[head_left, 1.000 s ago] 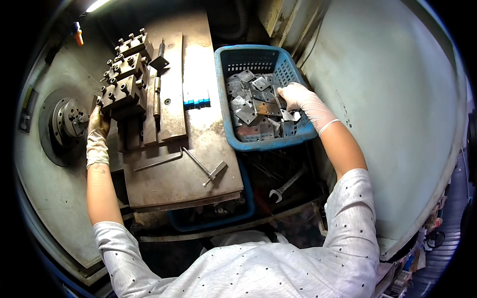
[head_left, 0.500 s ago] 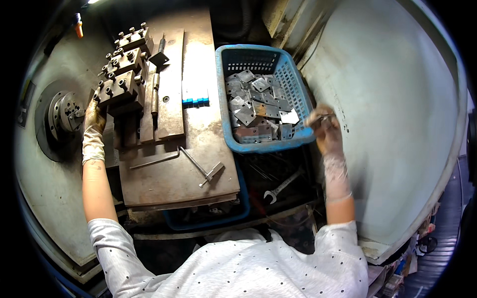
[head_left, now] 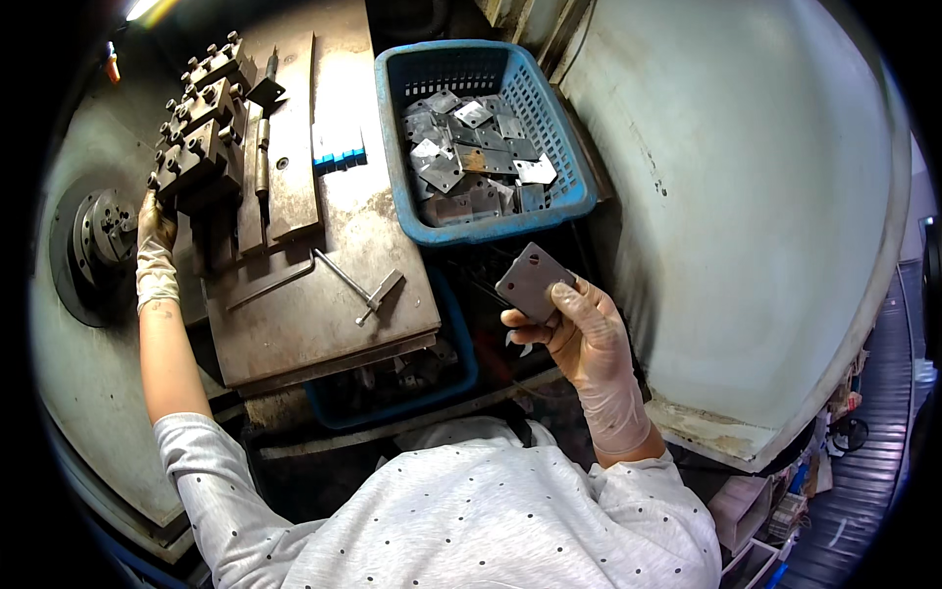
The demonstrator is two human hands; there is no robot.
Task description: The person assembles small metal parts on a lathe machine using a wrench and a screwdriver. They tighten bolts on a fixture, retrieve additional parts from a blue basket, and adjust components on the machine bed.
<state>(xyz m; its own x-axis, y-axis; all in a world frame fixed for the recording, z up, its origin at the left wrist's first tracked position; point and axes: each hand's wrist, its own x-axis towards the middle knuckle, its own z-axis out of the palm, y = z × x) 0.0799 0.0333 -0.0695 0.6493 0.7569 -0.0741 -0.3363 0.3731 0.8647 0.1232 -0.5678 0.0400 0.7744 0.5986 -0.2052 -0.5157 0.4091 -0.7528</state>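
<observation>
My right hand (head_left: 589, 339), in a thin pale glove, pinches a flat grey metal plate (head_left: 533, 280) between thumb and fingers. The plate is roughly square, with holes near its corners, and is held up in front of my body. The glove's fingertips look torn. My left hand (head_left: 157, 234), gloved too, is at the near end of the row of bolted steel tool holders (head_left: 191, 162), by the round chuck (head_left: 96, 236). Its fingers are partly hidden there, so its grip does not show.
A blue plastic basket (head_left: 471, 234) full of similar plates stands right of the machine table (head_left: 324, 344). On that table lie a hex key (head_left: 270, 283) and a T-handled wrench (head_left: 353, 285). Another blue bin (head_left: 461, 368) sits below. A pale panel (head_left: 756, 216) rises at the right.
My right hand has come down and inward from beside the basket, and the plate now shows plainly in it. The whole view has shifted; my left hand stays by the tool holders.
</observation>
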